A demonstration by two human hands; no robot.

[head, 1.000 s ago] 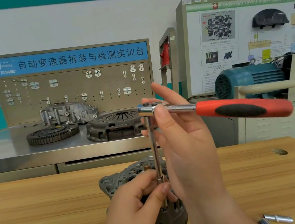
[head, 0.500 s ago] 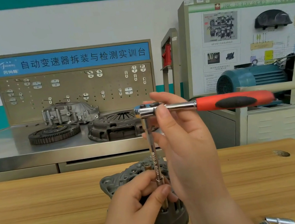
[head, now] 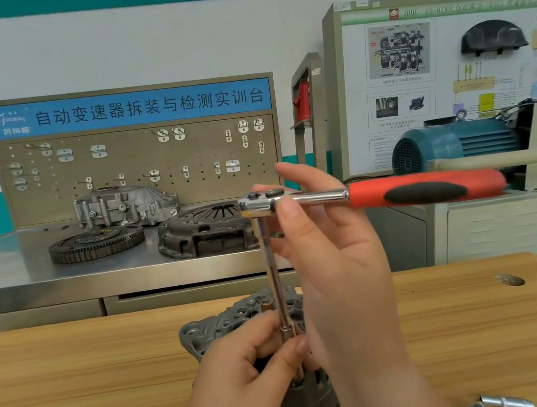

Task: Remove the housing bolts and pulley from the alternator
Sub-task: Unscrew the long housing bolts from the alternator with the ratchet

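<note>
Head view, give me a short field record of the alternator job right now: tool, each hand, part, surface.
Tool: ratchet with red handle, on a near-upright extension bar
Right hand: pinches the ratchet's head
Left hand: pinches the bar's lower end
Part: alternator, under the bar
Surface: wooden table
Nearby: metal pieces, lower right edge

**Layout, front to back**

On light wooden table (head: 78, 385), centre front: grey cast-metal alternator (head: 209, 332). Up from it stands steel extension bar (head: 270, 265), with red-handled ratchet (head: 423, 188) on top, handle pointing right. Right of alternator: chrome sockets (head: 505, 403). Behind table, steel workbench (head: 11, 270): toothed flywheel (head: 96, 243) left of dark clutch cover (head: 202, 230).
</note>
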